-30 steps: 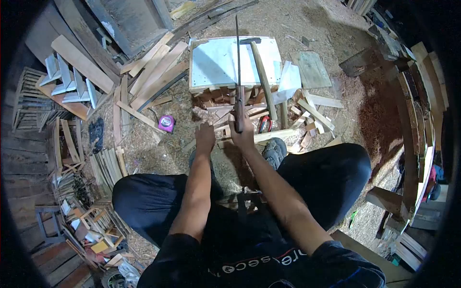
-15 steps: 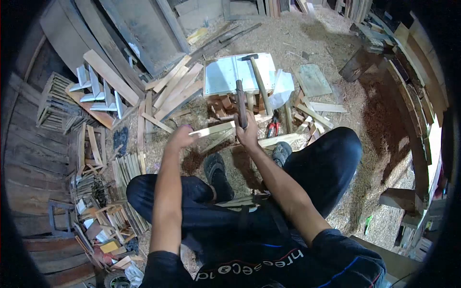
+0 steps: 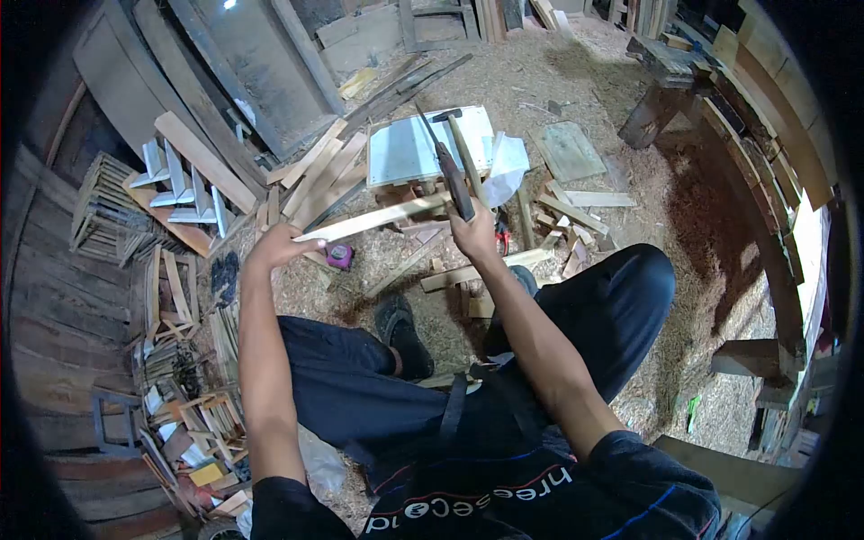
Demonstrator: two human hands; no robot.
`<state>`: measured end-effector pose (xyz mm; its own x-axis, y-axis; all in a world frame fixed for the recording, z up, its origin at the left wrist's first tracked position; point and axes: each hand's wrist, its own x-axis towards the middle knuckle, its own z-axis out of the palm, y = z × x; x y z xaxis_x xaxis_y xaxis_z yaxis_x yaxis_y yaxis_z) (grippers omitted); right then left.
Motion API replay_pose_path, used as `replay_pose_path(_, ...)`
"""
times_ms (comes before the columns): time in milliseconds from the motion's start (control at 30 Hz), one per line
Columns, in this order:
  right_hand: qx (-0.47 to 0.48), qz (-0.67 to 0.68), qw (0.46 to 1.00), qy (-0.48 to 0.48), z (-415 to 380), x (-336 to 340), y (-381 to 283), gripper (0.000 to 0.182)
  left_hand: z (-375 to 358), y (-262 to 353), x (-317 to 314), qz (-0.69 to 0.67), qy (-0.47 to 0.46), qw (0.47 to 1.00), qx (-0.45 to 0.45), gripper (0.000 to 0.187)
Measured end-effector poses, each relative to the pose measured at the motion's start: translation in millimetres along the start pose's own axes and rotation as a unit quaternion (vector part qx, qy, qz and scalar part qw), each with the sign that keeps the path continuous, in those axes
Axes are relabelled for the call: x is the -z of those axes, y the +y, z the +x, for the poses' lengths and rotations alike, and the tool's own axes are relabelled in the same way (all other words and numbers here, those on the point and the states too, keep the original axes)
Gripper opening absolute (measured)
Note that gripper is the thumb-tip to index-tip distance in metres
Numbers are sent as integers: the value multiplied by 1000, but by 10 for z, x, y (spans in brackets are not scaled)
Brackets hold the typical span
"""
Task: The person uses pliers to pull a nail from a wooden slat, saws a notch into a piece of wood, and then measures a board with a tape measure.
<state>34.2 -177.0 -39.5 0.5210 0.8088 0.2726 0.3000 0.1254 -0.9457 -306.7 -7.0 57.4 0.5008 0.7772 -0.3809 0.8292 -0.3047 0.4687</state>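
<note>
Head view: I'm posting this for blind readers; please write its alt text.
A person's left hand holds one end of a pale wooden strip while the right hand grips a brown-handled bladed tool. A hammer rests on a low white-topped stand; wood scraps and a magenta tape measure lie on the floor.

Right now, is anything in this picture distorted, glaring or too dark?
Head view: black corners, and the boards at right bow, likely from a wide lens; head view: the white panel looks brightly lit, the dark trousers show little detail, the wooden strip reads clearly.
</note>
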Motion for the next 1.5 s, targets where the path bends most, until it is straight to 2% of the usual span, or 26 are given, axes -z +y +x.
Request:
replay_pose_path(100,-48,-11,999,22,-3,1,212,26,33,12,89,-3,28,999,-45,62)
replay_pose_path(133,14,-51,998,34,-5,33,240,23,66,9,95,11,46,998,-42,62)
replay_pose_path(233,47,-56,997,39,7,129,186,25,149,172,100,15,48,998,-34,62)
replay_pose_path(300,10,-74,996,41,12,216,158,27,175,309,87,-6,67,997,-31,59)
replay_pose_path(367,61,-95,991,67,23,302,193,22,222,417,78,-8,60,998,-26,59)
replay_pose_path(400,5,-108,993,37,43,344,221,21,261,463,68,-10,56,998,-20,60)
replay_pose_path(433,4,-109,993,39,45,357,244,21,319,490,44,-9,54,998,-21,60)
replay_pose_path(500,37,-130,985,106,42,378,283,18,450,518,-42,30,75,996,-38,58)
replay_pose_path(533,-3,-114,988,108,38,405,302,17,517,541,-96,30,73,996,-39,58)
replay_pose_path(633,-32,-93,991,94,45,525,304,17,806,547,-292,-7,59,997,-52,56)
replay_pose_path(733,-35,-97,986,130,58,542,412,19,1014,631,-407,-4,89,991,-101,52)
replay_pose_path(800,-14,-100,983,156,49,542,464,21,1037,742,-420,-9,173,968,-184,48)
replay_pose_path(833,-18,-102,982,160,42,525,461,21,1141,752,-437,-8,168,968,-186,48)
replay_pose_path(900,8,-51,989,137,43,481,446,22,1351,860,-437,60,216,955,-195,49)
replay_pose_path(933,19,-59,989,131,49,428,433,22,1350,1006,-441,140,229,950,-160,50)
replay_pose_path(967,27,-85,990,112,50,399,421,25,1438,1047,-487,139,225,951,-163,50)
replay_pose_path(1033,-16,-56,994,89,37,321,282,29,1603,1133,-585,140,248,948,-140,54)
replay_pose_path(1100,-4,-78,992,100,16,203,429,31,1749,1189,-654,140,228,953,-138,50)
replay_pose_path(1233,17,-41,993,111,-1,169,294,29,1948,1449,-897,109,270,934,-208,51)
replay_pose_path(1300,15,-1,992,128,21,169,277,29,2062,1682,-1084,33,267,915,-301,51)
replay_pose_path(1367,-7,-13,994,105,32,207,331,29,2245,1864,-1309,31,264,911,-314,53)
replay_pose_path(1400,7,-24,993,114,49,225,341,29,2210,1926,-1440,60,323,893,-307,48)
replay_pose_path(1500,13,-22,991,134,49,276,289,28,2239,2000,-1456,14,318,903,-288,35)
